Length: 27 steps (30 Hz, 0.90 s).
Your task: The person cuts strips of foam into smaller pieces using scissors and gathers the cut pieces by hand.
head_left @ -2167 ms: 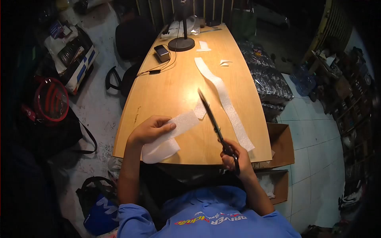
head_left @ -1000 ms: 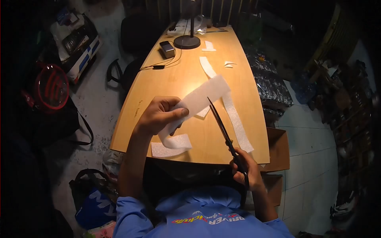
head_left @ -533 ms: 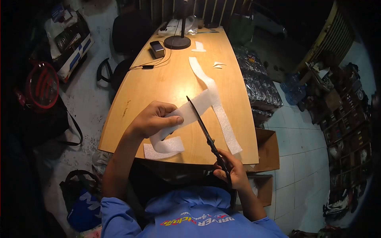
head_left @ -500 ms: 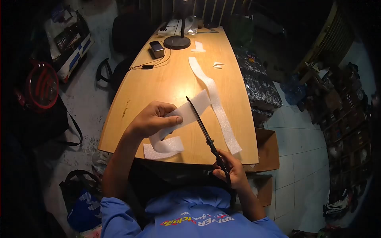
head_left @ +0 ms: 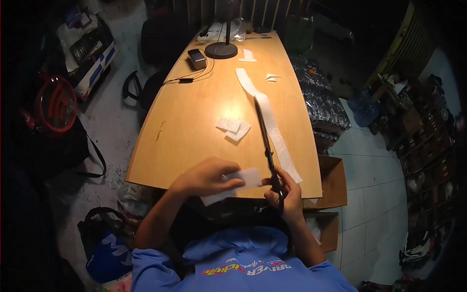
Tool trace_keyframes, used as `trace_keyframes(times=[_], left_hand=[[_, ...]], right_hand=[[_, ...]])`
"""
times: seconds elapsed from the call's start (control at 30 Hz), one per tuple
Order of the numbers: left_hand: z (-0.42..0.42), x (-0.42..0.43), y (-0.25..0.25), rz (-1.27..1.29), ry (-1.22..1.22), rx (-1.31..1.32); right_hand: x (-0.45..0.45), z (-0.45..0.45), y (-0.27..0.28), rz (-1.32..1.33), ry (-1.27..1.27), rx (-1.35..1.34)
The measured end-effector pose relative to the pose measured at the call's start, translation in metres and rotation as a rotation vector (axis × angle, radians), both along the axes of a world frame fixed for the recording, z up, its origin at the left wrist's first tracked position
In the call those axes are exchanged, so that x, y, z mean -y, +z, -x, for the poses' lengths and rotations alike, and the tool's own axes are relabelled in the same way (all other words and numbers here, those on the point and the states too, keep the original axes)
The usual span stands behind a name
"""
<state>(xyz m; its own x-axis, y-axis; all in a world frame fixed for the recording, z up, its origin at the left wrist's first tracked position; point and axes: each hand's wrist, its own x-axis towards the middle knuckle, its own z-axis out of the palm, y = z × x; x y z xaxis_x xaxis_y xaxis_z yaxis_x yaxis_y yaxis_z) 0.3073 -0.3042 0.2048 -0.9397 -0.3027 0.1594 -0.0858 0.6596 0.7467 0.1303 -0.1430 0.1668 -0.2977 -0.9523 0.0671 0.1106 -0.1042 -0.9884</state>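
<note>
Near the front edge of the table, my left hand (head_left: 211, 177) pinches a strip of white foam sheet (head_left: 250, 178) between thumb and fingers. One end of the strip sticks out to the right; part of it hangs below the hand. My right hand (head_left: 287, 197) is closed round the handles of black scissors (head_left: 265, 138), whose blades look shut and point away from me. Two cut foam pieces (head_left: 234, 128) lie overlapping on the middle of the table. A long foam strip (head_left: 272, 129) lies to the right, partly under the scissors' blades in view.
Toward the back of the wooden table (head_left: 170, 131) stand a black lamp base (head_left: 221, 50) and a dark box-shaped device (head_left: 196, 59) with a cable. Small foam scraps (head_left: 272, 77) lie further right. Cardboard boxes (head_left: 333, 180) stand beside the table's right side.
Two cut foam pieces now lie on the middle of the table. My left hand has come down toward the front edge with a shorter strip. The scissors have swung more upright.
</note>
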Motion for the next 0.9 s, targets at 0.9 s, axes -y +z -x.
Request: trace_keyframes(times=[0.9], left_hand=[[-0.047, 0.043, 0.063, -0.472, 0.41, -0.347]], right_hand=[[-0.033, 0.011, 0.02, 0.08, 0.098, -0.114]])
